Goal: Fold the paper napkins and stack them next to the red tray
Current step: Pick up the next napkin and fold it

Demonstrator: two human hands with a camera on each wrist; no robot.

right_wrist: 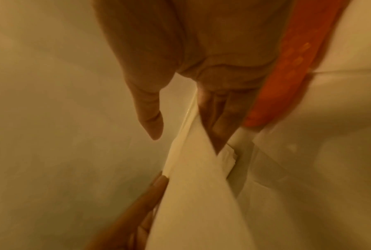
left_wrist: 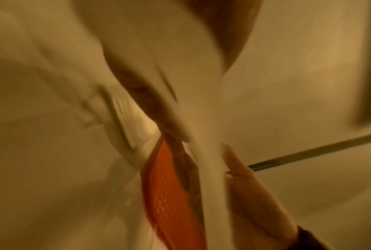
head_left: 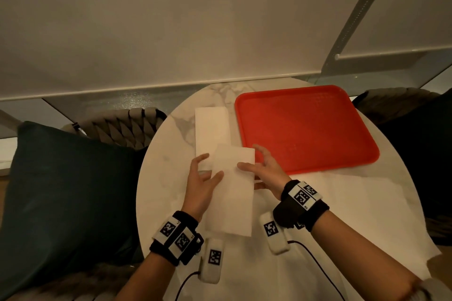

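Note:
A folded white napkin [head_left: 212,133] lies flat on the marble table just left of the red tray [head_left: 303,127]. I hold a second folded napkin [head_left: 234,193] over the table, its far end overlapping the first. My left hand [head_left: 203,176] pinches its left edge, thumb on top. My right hand [head_left: 263,168] pinches its right edge, thumb on top and fingers beneath. The right wrist view shows the held napkin [right_wrist: 201,194] running past my right fingers [right_wrist: 218,118], with the tray [right_wrist: 287,67] beside them. The left wrist view is blurred, showing the napkin [left_wrist: 210,169] and the tray [left_wrist: 169,194].
Unfolded white napkins [head_left: 347,205] are spread over the near right part of the round table [head_left: 166,178]. A dark cushion [head_left: 68,190] on a woven chair [head_left: 122,127] stands left of the table. Another chair [head_left: 401,102] stands at the right. A wall lies behind.

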